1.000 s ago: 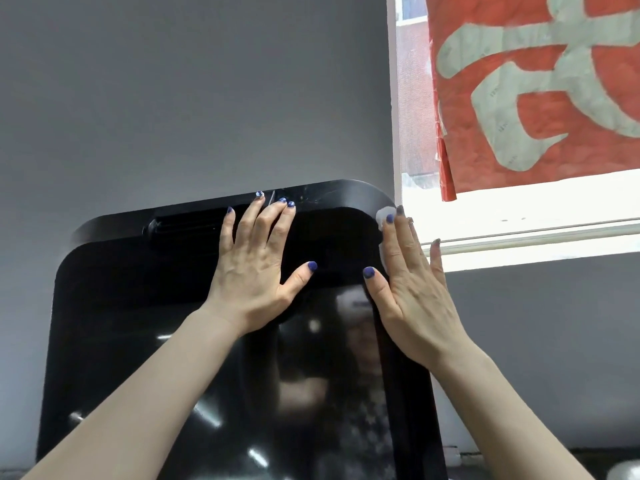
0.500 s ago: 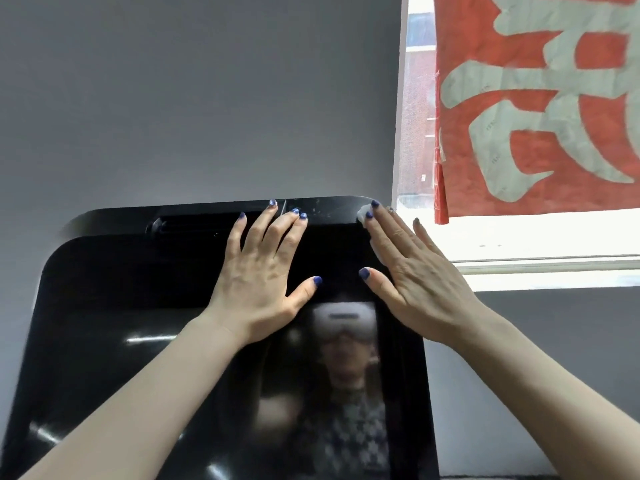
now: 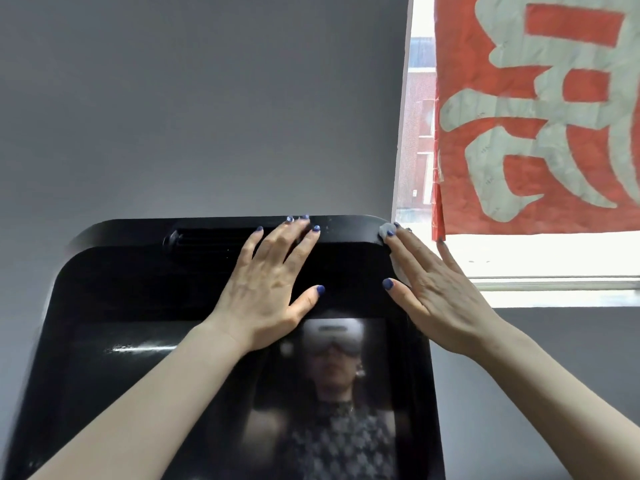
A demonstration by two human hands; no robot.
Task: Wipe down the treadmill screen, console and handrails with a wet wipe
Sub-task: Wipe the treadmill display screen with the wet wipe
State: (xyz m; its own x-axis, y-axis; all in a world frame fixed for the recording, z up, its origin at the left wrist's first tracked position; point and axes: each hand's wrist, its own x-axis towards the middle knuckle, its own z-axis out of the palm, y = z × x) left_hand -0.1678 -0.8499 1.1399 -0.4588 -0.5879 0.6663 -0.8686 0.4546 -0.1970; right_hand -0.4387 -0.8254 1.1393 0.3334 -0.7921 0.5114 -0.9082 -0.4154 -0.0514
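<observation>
Wet wipe is a small pale wad, mostly hidden under the right hand, peeking out past the fingertips and along the index-finger side, sitting on the top right corner of the treadmill screen. Right fingers lie straight and a bit fanned, pressing the wipe flat against the rounded corner edge, likely so the whole pad of the hand drives it round the bend. Left hand is flat on the black bezel just left of that, fingers straight and close together, thumb splayed toward the right thumb, holding nothing; tips reach over the top rim next to the vent slot. Probably it steadies the screen against the push. Below both palms the glossy glass shows a reflection of the person wearing a headset. Past the right fingertips, a bright window with a red paper sheet stuck on it; above the left fingertips, plain grey wall. Judged stage: top edge and corner being wiped; console and handrails out of frame, cannot tell their state.
</observation>
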